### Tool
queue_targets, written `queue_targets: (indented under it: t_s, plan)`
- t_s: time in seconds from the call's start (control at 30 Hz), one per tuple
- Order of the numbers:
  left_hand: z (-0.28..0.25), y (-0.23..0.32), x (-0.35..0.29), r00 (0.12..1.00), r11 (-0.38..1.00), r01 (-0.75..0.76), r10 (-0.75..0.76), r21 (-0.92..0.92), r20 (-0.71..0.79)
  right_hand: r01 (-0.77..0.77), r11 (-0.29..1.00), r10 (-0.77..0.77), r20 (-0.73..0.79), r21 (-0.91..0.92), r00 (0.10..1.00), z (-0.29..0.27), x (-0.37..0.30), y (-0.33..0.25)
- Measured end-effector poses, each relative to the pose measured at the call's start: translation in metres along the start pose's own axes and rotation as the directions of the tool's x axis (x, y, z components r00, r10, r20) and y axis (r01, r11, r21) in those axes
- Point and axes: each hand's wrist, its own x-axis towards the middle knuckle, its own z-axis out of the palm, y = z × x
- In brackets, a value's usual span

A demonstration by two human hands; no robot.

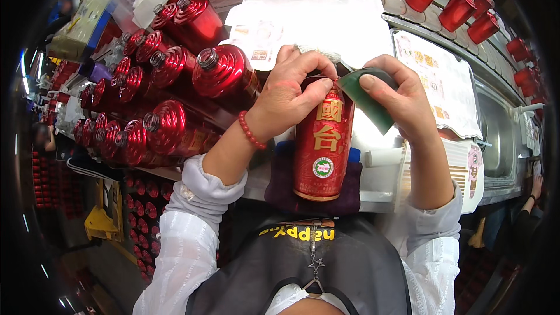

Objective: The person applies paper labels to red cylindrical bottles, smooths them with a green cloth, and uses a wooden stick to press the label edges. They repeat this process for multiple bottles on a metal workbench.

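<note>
A red bottle (322,169) with raised gold lettering and a round white-and-green sticker lies in front of me, its base toward my body. Under it is a folded dark purple cloth (280,185). My left hand (294,90) is closed on the bottle's far end, thumb and fingertips bent together over its upper edge. That end is mostly hidden by the fingers. Between the thumb and fingers of my right hand (405,90) is a thin dark green scraper (373,108). Its edge is close to the bottle's upper right side, beside my left fingertips; contact cannot be made out.
Several shiny red bottles (224,73) with uncapped necks crowd the left side. White label sheets (434,76) lie to the right, and a bright white sheet (303,14) lies beyond my hands. More red bottles (458,9) line a conveyor (396,3) at the back. A metal sink (496,122) is far right.
</note>
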Motion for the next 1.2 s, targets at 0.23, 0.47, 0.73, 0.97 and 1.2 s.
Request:
queue_targets:
  t_s: [0.23,0.47,0.73,0.97,1.2]
  plan:
    - [-0.005,0.011,0.006,0.981,0.941,-0.186,0.196,0.282,-0.006,0.218,0.95,-0.235,-0.051,-0.223,0.971,-0.002,-0.012,-0.002]
    - [-0.009,0.024,0.009,0.973,0.917,-0.212,0.229,0.337,-0.011,0.393,0.788,-0.38,0.127,-0.474,0.916,0.017,-0.012,-0.01]
    - [-0.01,0.013,-0.005,0.999,0.996,0.025,-0.022,0.088,-0.031,0.358,0.756,-0.378,0.081,-0.549,0.922,0.026,-0.002,-0.003]
    - [-0.002,0.01,-0.012,0.994,0.989,0.093,-0.086,0.114,-0.06,0.317,0.799,-0.337,0.056,-0.511,0.94,0.028,-0.001,-0.003]
    - [0.001,0.012,-0.013,0.992,0.967,0.056,-0.025,0.25,-0.123,0.329,0.79,-0.365,0.035,-0.517,0.93,0.029,0.001,0.001]
